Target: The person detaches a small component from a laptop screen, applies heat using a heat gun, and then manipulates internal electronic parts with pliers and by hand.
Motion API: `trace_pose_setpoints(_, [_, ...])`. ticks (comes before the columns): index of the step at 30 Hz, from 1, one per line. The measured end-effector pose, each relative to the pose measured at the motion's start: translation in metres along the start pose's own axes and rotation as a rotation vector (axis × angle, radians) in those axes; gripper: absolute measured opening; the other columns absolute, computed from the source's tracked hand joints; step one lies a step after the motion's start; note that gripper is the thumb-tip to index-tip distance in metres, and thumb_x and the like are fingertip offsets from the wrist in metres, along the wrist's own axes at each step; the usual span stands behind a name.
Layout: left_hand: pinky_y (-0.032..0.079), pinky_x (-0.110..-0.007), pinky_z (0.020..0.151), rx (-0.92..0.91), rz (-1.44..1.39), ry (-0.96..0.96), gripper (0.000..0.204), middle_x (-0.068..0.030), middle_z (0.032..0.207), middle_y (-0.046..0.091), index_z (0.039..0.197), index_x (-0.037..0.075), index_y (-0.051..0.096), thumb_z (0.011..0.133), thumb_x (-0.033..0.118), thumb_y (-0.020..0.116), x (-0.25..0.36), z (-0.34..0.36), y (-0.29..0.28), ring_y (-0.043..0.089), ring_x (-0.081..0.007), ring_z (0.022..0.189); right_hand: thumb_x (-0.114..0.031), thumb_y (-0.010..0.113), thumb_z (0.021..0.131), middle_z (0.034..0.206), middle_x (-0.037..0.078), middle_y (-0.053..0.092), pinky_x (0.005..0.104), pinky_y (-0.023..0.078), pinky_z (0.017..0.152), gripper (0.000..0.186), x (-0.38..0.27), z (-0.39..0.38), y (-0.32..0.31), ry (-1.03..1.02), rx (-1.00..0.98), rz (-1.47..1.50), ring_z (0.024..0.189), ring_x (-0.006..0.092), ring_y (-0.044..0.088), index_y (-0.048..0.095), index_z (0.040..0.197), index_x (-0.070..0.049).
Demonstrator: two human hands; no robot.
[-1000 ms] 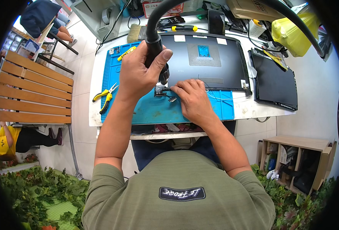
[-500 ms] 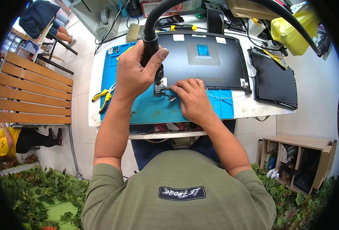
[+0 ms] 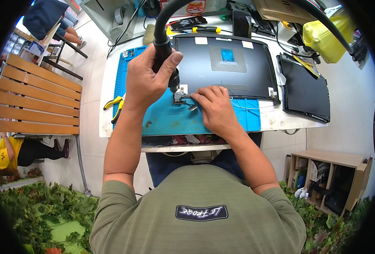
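My left hand [image 3: 147, 78] is wrapped round the black handle of a hot-air gun [image 3: 174, 80] on a thick hose. Its nozzle points down at a small metal hinge [image 3: 179, 98] by the near left corner of a dark laptop lid [image 3: 196, 72]. At the lid's near edge, the curled fingers of my right hand [image 3: 216, 106] pinch the right end of the hinge. A short cable with a silver connector [image 3: 193, 108] hangs beside the fingertips. Under these lies a blue work mat [image 3: 166, 122]. The right thumb is partly hidden.
Yellow-handled pliers [image 3: 116, 108] lie left of my left forearm. A black laptop part [image 3: 306, 91] lies on the right. Behind the lid are a yellow-black screwdriver [image 3: 206, 29] and a brush [image 3: 148, 37]. The hose [image 3: 160, 23] arches overhead. Other people are far left.
The view has shifted slightly. Both hands keep their hold, with the nozzle still over the hinge; its tilt differs a little.
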State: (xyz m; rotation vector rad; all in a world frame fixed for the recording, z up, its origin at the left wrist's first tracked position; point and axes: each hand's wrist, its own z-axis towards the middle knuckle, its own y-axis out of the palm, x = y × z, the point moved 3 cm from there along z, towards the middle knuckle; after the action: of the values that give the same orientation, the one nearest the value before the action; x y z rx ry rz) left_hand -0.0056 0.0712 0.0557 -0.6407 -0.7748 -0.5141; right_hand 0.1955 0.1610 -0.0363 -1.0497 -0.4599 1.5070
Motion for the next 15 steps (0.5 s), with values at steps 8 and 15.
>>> trace_pose_setpoints(8, [0.043, -0.029, 0.058, 0.0, 0.003, 0.021, 0.039, -0.0008, 0.071, 0.067, 0.101, 0.002, 0.075, 0.105, 0.04, 0.082, 0.0014, -0.0027, 0.0019, 0.059, -0.0091, 0.062, 0.001, 0.067, 0.089, 0.12, 0.01, 0.072, 0.0487, 0.044, 0.11, 0.038, -0.0009, 0.0001, -0.0006, 0.003, 0.0, -0.001, 0.12, 0.0306, 0.064, 0.076, 0.125, -0.004])
trace_pose_setpoints(15, [0.043, -0.028, 0.058, -0.03, -0.029, 0.016, 0.036, 0.0003, 0.069, 0.065, 0.102, 0.003, 0.074, 0.105, 0.038, 0.083, 0.0011, -0.0054, 0.0089, 0.059, -0.0082, 0.062, 0.001, 0.067, 0.088, 0.12, 0.01, 0.072, 0.0489, 0.044, 0.11, 0.038, -0.0006, -0.0002, -0.0005, 0.002, -0.004, -0.006, 0.121, 0.0308, 0.064, 0.076, 0.125, -0.004])
